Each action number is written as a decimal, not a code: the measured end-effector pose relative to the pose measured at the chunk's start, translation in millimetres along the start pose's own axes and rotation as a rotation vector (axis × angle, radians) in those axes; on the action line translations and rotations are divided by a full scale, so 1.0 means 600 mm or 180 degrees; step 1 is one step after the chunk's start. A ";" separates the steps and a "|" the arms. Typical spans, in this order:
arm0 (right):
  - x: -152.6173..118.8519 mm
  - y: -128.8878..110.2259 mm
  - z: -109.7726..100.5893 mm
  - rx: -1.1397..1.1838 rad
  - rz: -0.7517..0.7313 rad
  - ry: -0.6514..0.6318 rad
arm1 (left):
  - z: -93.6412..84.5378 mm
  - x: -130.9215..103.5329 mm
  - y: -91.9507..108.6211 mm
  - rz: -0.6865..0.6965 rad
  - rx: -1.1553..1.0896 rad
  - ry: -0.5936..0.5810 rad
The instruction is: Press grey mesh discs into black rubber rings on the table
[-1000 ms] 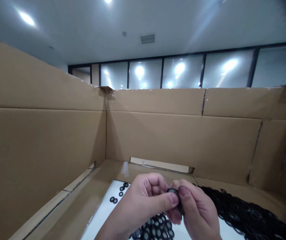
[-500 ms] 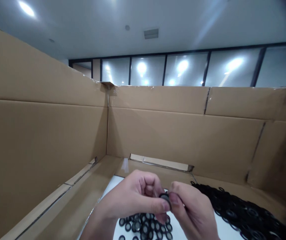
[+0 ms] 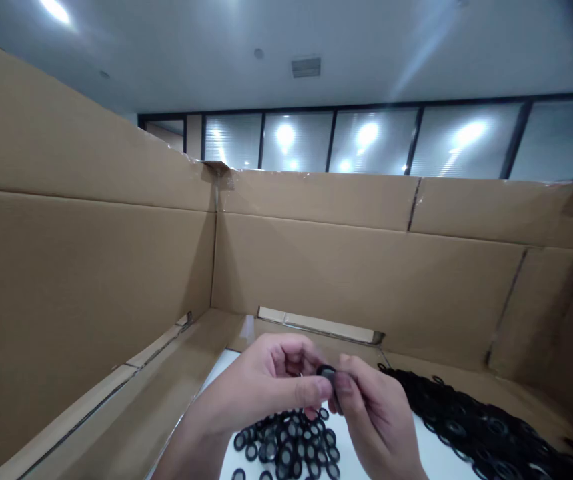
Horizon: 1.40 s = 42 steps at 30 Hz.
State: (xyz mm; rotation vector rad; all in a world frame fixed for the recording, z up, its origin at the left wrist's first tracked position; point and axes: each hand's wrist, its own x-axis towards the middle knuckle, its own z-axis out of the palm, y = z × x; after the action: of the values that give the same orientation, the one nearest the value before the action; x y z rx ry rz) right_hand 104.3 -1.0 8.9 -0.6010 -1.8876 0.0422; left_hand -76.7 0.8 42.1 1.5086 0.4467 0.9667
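Tall cardboard walls (image 3: pixel 311 273) rise beyond the left and far edges of the white sheet (image 3: pixel 439 450). A heap of black rings (image 3: pixel 476 423) spreads along its right side; a strip of white separates it from the loose pile of small round pieces (image 3: pixel 291 443) nearer the middle. Over the sheet, well short of the walls, the left hand (image 3: pixel 276 380) and right hand (image 3: pixel 379 417) nearly meet, both pinching one small dark piece (image 3: pixel 327 372) between thumbs and fingers.

Black rings (image 3: pixel 471 423), plain brown cardboard (image 3: pixel 316 267), white surface (image 3: pixel 349 443).
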 end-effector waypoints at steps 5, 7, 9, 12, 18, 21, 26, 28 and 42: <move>0.000 -0.001 -0.006 0.0201 0.0232 -0.0124 | 0.008 0.006 -0.002 0.0007 0.0050 0.0077; 0.004 -0.003 -0.013 0.0297 0.0399 -0.0389 | 0.007 0.005 -0.003 -0.0087 0.0253 0.0088; 0.008 -0.008 -0.019 0.0517 0.0522 -0.0664 | 0.005 0.001 -0.003 -0.0234 0.0426 0.0016; 0.010 -0.015 -0.022 0.1099 0.0529 -0.0974 | 0.004 -0.008 0.000 -0.0398 0.0600 -0.0294; 0.004 -0.010 -0.016 0.1717 0.0488 -0.0875 | 0.015 -0.028 0.014 -0.0328 0.1116 -0.0363; 0.005 -0.005 -0.023 0.1459 0.0329 -0.0789 | 0.024 -0.028 0.017 -0.0236 0.1380 -0.0199; 0.008 -0.007 -0.040 0.0776 0.0132 -0.0745 | 0.023 -0.020 0.016 -0.0404 0.0977 -0.0063; 0.008 -0.010 -0.038 0.0595 0.0056 -0.0615 | 0.022 -0.015 0.013 -0.0378 0.0647 -0.0058; 0.007 -0.004 -0.043 -0.0107 0.0097 -0.0211 | 0.033 0.004 -0.010 -0.0047 0.0093 0.0157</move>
State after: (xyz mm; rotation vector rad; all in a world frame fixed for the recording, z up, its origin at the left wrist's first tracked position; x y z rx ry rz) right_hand 125.2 -7.8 23.3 -0.6584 -1.9465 0.0509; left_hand -58.2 -8.4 38.9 1.5082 0.5085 0.9913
